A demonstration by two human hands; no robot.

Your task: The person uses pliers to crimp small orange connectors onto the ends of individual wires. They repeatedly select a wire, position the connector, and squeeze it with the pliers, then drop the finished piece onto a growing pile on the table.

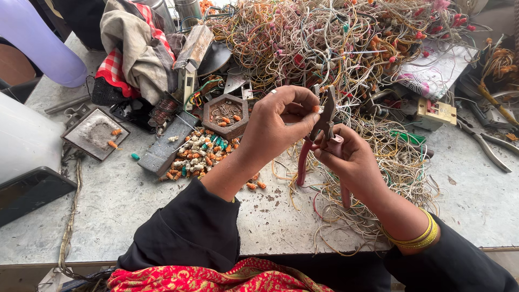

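Note:
My right hand grips a pair of pliers with pink handles, jaws pointing up near the middle of the head view. My left hand pinches a small orange connector on a thin wire right beside the pliers' jaws. Both hands hover above a grey worn table. A heap of small orange and white connectors lies to the left of my left wrist. Under my right hand spreads a loose mat of thin yellow and white wires.
A big tangle of coloured wires fills the back. A hexagonal wooden dish, a square metal tray, a cloth bundle, a second pair of pliers and a dark tablet lie around.

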